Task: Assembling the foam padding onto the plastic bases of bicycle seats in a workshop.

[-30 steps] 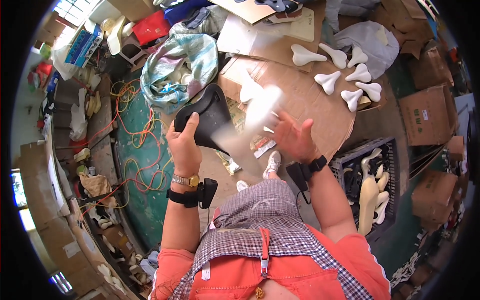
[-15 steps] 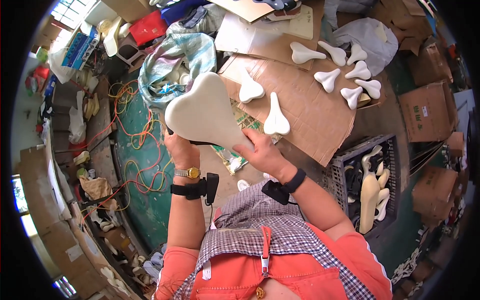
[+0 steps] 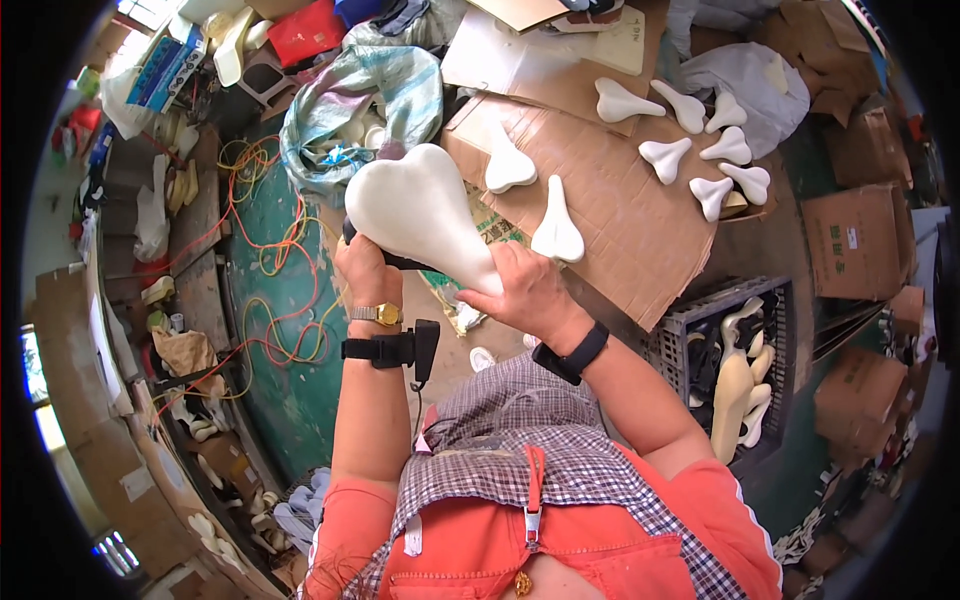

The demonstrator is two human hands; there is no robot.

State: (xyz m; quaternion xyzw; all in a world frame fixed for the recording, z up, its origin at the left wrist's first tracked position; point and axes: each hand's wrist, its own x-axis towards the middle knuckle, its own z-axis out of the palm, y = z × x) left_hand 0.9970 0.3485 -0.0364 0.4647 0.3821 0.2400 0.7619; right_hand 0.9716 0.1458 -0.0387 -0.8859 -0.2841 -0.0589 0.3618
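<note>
A large white bicycle saddle point(image 3: 415, 205) is held up in front of me, its broad end to the far left and its narrow nose toward me. Over the nose, my right hand point(image 3: 525, 290) is closed, with the thumb along the near side. My left hand point(image 3: 366, 268) is a closed fist at the saddle's left underside. A black bar-like thing point(image 3: 408, 264) shows on both sides of this fist, under the saddle's edge; its kind and the left fingertips are hidden. Beyond the hands, white saddles point(image 3: 558, 228) lie on a flattened cardboard sheet point(image 3: 620, 240).
Several smaller saddles point(image 3: 665, 158) lie at the cardboard's right. A grey plastic crate point(image 3: 690, 320) with saddle-shaped pieces stands right of me. An open woven sack point(image 3: 300, 140) sits at the far left. Orange and yellow hoses point(image 3: 290, 245) trail over the green floor. Cardboard boxes point(image 3: 850, 240) line the right.
The saddle has shifted slightly right and turned a little. My right hand has rolled over its nose, showing more of the back of the hand. My left fist stays near its underside.
</note>
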